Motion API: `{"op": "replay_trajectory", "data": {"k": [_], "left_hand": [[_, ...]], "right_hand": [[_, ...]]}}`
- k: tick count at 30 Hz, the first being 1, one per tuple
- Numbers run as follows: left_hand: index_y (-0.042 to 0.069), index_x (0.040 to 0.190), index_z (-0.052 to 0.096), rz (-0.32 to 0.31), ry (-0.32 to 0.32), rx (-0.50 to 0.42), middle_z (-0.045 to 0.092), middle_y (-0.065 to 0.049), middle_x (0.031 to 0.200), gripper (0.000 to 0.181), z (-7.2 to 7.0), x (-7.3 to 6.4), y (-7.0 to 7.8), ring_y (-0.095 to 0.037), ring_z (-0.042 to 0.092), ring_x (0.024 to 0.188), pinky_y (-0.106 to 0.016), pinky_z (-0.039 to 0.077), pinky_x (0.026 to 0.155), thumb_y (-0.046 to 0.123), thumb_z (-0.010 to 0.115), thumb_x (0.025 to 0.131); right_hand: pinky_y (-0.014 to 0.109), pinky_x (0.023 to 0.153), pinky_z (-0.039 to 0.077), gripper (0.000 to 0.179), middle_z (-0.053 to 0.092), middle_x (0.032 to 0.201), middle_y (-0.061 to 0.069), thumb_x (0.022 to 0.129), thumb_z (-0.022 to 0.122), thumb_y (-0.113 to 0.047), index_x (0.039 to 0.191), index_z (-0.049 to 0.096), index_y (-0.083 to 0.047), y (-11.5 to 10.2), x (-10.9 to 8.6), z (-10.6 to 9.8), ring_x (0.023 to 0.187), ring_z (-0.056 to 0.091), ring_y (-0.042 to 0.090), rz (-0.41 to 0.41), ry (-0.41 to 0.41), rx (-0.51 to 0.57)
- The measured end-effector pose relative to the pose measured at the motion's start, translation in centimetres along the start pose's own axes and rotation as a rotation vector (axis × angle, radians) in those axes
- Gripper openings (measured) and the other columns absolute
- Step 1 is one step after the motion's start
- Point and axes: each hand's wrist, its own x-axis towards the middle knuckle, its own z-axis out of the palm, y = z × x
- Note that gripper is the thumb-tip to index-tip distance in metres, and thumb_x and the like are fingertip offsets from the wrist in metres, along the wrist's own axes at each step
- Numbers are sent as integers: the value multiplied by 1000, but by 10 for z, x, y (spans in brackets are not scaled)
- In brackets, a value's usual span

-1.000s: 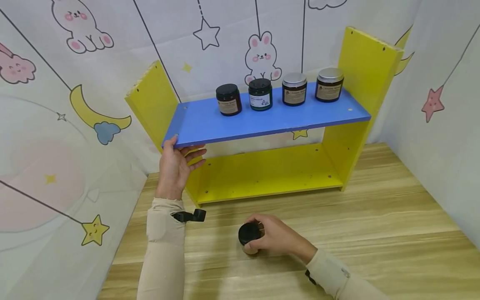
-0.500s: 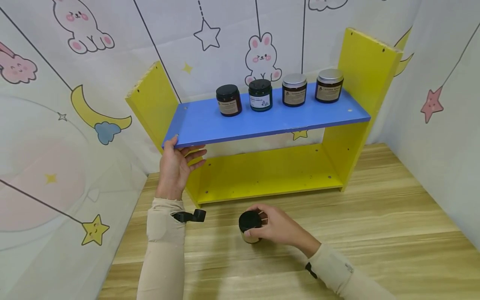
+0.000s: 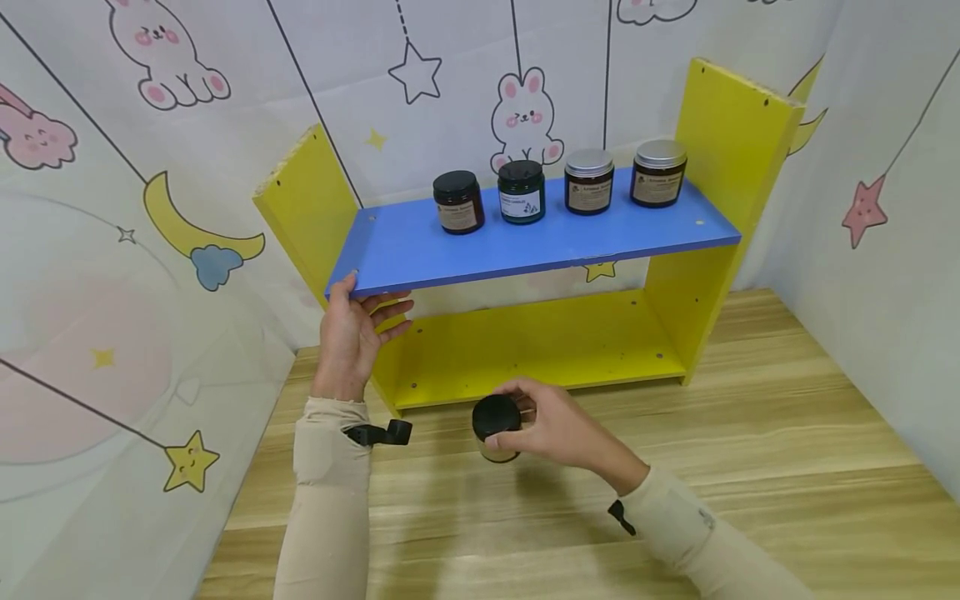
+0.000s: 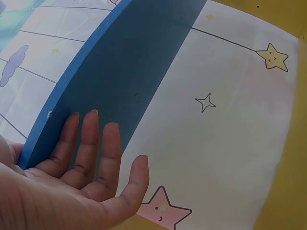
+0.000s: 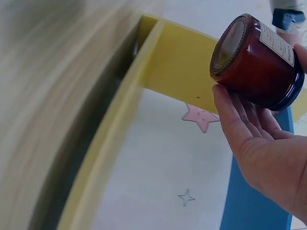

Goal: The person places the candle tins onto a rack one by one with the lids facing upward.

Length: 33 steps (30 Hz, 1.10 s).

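My right hand grips an amber glass jar with a black lid by its side. The jar's underside shows in the right wrist view, and it hangs above the table in front of the shelf unit. My left hand holds the front left corner of the blue shelf board, thumb on top and fingers underneath, loosely spread. On that board stand several jars in a row: a brown black-lidded jar, a green black-lidded jar, and two silver-lidded brown jars, one left and one right.
Yellow side panels rise at the left and right of the blue board. A yellow lower shelf lies below it. The unit stands on a wood-grain table against a cartoon-printed cloth wall.
My right hand has carried the jar up and away from me, toward the shelf unit. My left hand stays at the board's corner, and the jars on the board stand where they were.
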Motion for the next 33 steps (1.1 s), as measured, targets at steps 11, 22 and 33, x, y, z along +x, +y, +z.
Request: {"op": "replay_trajectory", "data": {"k": [11, 22, 33], "left_hand": [[15, 163, 11, 7, -11, 6, 66, -15, 121, 66, 0, 1, -1, -31, 65, 113, -56, 40, 108, 49, 28, 109], [15, 163, 11, 13, -9, 5, 64, -19, 127, 65, -1, 0, -1, -29, 66, 110, -58, 39, 109, 48, 27, 109], [15, 162, 16, 11, -8, 2, 70, -11, 115, 63, -1, 0, -1, -29, 66, 110, -52, 44, 102, 48, 26, 109]], "right_hand": [[33, 79, 60, 51, 64, 119, 0, 82, 86, -36, 126, 63, -23, -29, 8, -19, 106, 64, 23, -90, 53, -37], [34, 88, 58, 49, 65, 121, 1, 84, 85, -29, 127, 63, -18, -56, 19, -34, 107, 61, 21, -174, 98, -87], [37, 89, 58, 48, 65, 124, 2, 86, 82, -28, 129, 63, -16, -84, 26, -49, 107, 62, 21, -222, 140, -96]]}}
